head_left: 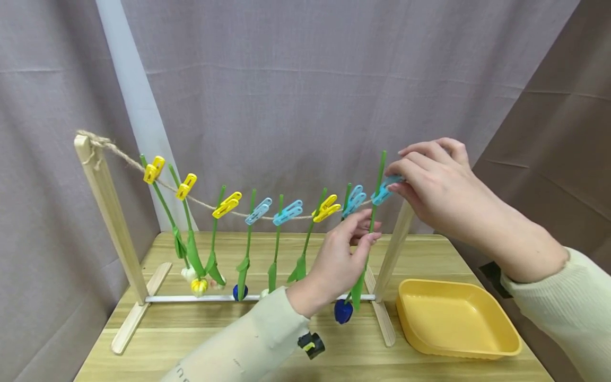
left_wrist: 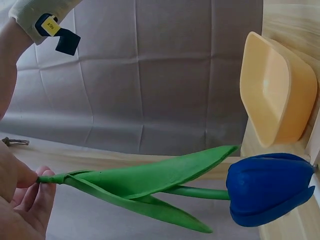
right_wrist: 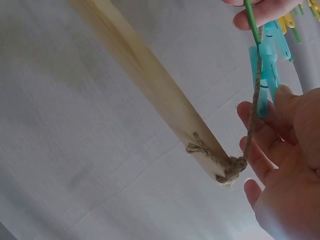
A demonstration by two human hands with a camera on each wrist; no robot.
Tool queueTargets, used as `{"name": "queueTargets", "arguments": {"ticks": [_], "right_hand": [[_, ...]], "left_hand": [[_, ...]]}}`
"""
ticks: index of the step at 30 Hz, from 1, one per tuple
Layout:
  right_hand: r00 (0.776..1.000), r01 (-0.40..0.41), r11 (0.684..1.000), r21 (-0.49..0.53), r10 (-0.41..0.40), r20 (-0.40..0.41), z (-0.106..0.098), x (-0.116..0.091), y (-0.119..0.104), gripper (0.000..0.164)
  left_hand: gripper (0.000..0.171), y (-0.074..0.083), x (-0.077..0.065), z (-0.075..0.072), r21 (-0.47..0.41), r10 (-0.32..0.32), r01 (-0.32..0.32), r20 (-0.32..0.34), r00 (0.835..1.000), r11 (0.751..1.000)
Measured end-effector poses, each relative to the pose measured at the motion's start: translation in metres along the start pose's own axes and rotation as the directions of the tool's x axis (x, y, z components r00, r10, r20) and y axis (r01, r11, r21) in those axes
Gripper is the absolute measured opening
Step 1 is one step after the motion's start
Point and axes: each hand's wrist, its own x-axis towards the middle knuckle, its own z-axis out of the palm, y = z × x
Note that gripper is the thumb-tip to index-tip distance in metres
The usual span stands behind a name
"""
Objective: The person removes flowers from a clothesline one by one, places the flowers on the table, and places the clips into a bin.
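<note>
My left hand (head_left: 336, 260) pinches the green stem of a blue artificial tulip (left_wrist: 270, 190), which hangs with its bloom downward. In the left wrist view, thumb and fingers meet on the stem above the leaves. My right hand (head_left: 441, 183) pinches the handles of a light blue clothespin (right_wrist: 268, 57) at the right end of the twine (head_left: 205, 204). The tulip's upper stem (head_left: 381, 168) stands at the clothespin's nose, rising above the line. Another light blue clothespin (head_left: 354, 200) is on the twine just left of it, above my left hand.
Several upside-down tulips hang further left from yellow clothespins (head_left: 228, 205) and blue clothespins (head_left: 288, 213). The twine runs between two wooden posts (head_left: 112, 217), joined low by a white rod (head_left: 191, 299). A yellow basin (head_left: 458, 321) stands on the wooden table (head_left: 191, 339) at right.
</note>
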Motion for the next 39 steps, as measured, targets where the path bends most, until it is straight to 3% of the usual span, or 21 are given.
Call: {"name": "queueTargets", "arguments": {"ticks": [10, 16, 26, 34, 39], "right_hand": [[0.999, 0.017, 0.999, 0.035, -0.016, -0.029, 0.002, 0.001, 0.001, 0.021], [0.993, 0.061, 0.997, 0.044, -0.056, -0.103, 0.003, 0.002, -0.001, 0.019], [0.991, 0.055, 0.998, -0.023, -0.057, -0.117, -0.001, 0.001, 0.0, 0.017], [0.986, 0.05, 0.999, 0.011, -0.048, -0.158, -0.001, -0.004, 0.003, 0.013], [0.982, 0.045, 0.999, 0.019, -0.041, -0.182, -0.004, -0.007, 0.003, 0.041]], "left_hand": [[0.038, -0.003, -0.001, -0.001, 0.006, -0.036, 0.036, 0.002, 0.999, 0.999], [0.037, -0.003, -0.003, -0.001, -0.02, -0.074, 0.074, 0.011, 0.997, 0.997], [0.038, -0.009, -0.01, -0.001, -0.013, -0.111, 0.112, 0.039, 0.993, 0.994], [0.038, -0.012, -0.018, -0.006, 0.049, -0.096, 0.093, 0.068, 0.993, 0.994], [0.038, -0.013, -0.029, -0.012, 0.13, -0.056, 0.042, 0.111, 0.992, 0.991]]}}
